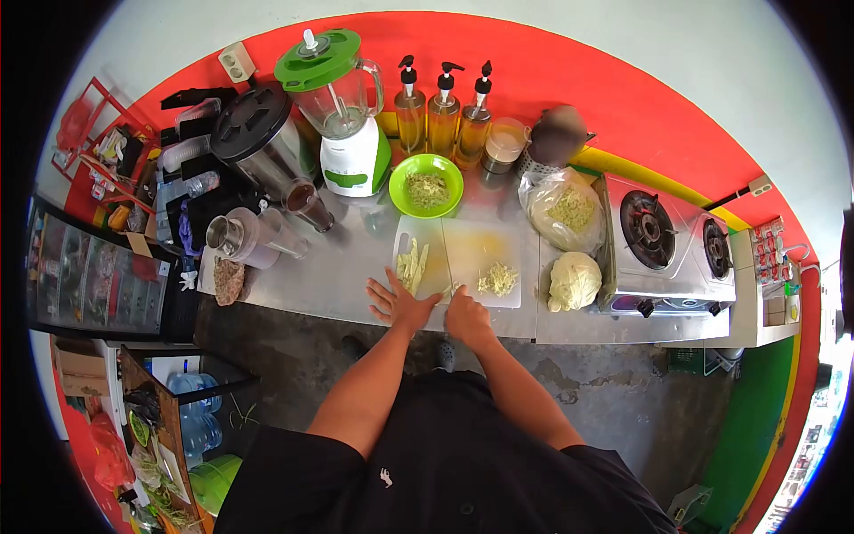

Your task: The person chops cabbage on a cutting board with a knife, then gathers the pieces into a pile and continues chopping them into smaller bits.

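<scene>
Steel covers the counter (356,283), and over its front edge come both forearms of the person. The left hand (400,307) is open, with fingers spread at the lower edge of the cutting board (480,245), close to pale green strips (412,264); whether it presses anything, I cannot tell. The right hand (467,317) is clenched, it seems around the handle of a knife (453,288), of which only very little is visible.

On the board, the cutting looks partly done. At its right side lies a small heap of fine shreds (499,279), already cut, while the strips at its left side are wider and, I judge, wait to be sliced. To the right of the board sits a pale cabbage (575,282), which appears whole, so more could be left to cut.

Behind the board, the green bowl (398,185) holds shredded vegetable (427,190), not up to the rim. Behind the cabbage, a clear plastic bag (537,198) contains a bigger amount of similar shreds (572,209). Further back, the blender jug (336,105) looks empty under its green lid (318,60), and three pump bottles (442,126) hold amber liquid. Beside the blender, a large steel pot (277,147) is covered by a black lid (249,120), therefore its inside is hidden. Behind everything rises the red wall (525,49).
</scene>
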The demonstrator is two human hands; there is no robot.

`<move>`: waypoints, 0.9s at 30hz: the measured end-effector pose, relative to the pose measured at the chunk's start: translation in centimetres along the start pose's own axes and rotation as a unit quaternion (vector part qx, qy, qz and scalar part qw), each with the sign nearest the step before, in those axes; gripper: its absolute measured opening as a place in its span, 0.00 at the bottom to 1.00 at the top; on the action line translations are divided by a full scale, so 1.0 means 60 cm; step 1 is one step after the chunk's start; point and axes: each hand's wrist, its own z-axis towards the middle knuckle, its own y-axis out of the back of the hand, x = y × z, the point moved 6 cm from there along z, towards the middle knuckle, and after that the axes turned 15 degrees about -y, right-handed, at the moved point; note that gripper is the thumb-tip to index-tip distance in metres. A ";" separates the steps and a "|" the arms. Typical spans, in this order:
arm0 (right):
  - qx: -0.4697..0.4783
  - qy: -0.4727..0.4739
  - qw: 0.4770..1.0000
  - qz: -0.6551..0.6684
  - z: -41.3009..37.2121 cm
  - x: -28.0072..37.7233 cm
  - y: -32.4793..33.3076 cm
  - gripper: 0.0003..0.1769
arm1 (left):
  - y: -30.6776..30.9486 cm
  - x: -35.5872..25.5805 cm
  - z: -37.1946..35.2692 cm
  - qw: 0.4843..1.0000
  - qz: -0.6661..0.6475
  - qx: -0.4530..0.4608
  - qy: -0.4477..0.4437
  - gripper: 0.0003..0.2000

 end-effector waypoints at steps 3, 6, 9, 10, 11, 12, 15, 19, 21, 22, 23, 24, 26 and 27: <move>0.023 0.008 0.999 -0.025 -0.010 0.004 0.004 0.22 | 0.004 -0.003 0.002 1.000 0.004 -0.003 -0.001 0.72; 0.022 -0.004 0.999 -0.035 -0.020 0.001 -0.008 0.23 | 0.009 -0.011 -0.003 1.000 0.006 0.001 0.001 0.71; -0.016 -0.009 0.999 -0.040 -0.002 0.003 -0.016 0.22 | 0.013 -0.013 -0.005 1.000 0.008 0.008 0.007 0.70; -0.017 0.004 0.999 -0.051 0.006 0.008 -0.010 0.23 | 0.012 -0.013 -0.005 1.000 0.005 0.010 0.007 0.70; -0.017 0.016 0.998 -0.061 0.009 0.011 -0.006 0.25 | 0.008 -0.008 -0.005 1.000 0.006 0.011 0.008 0.70; -0.016 0.015 0.998 -0.059 0.005 0.010 0.001 0.25 | 0.005 -0.006 -0.003 1.000 0.004 0.003 0.000 0.71; 0.030 0.009 0.999 -0.045 -0.011 0.010 0.005 0.22 | 0.002 0.000 0.004 1.000 0.006 -0.005 -0.006 0.72; 0.010 -0.003 0.999 -0.039 -0.019 0.005 -0.007 0.21 | 0.003 -0.001 0.003 1.000 -0.003 0.004 -0.007 0.72; 0.004 -0.003 1.000 -0.031 -0.007 0.006 -0.010 0.21 | 0.001 0.001 0.004 1.000 0.001 0.005 -0.006 0.72; 0.002 0.005 1.000 -0.025 0.002 0.006 -0.007 0.22 | -0.001 0.004 0.004 1.000 0.002 0.004 -0.006 0.73; -0.001 0.013 1.000 -0.019 0.007 0.005 -0.003 0.22 | -0.002 0.004 0.007 1.000 0.003 0.003 -0.008 0.73; -0.003 0.012 1.000 -0.016 0.002 0.005 0.005 0.22 | -0.003 0.002 0.008 1.000 0.005 0.003 -0.012 0.73; 0.023 0.007 0.999 -0.039 -0.014 0.005 0.009 0.23 | -0.003 0.003 0.007 1.000 0.007 -0.003 -0.006 0.73; 0.023 0.006 0.999 -0.038 -0.018 0.004 0.003 0.23 | -0.001 0.002 0.007 1.000 0.008 -0.003 -0.006 0.73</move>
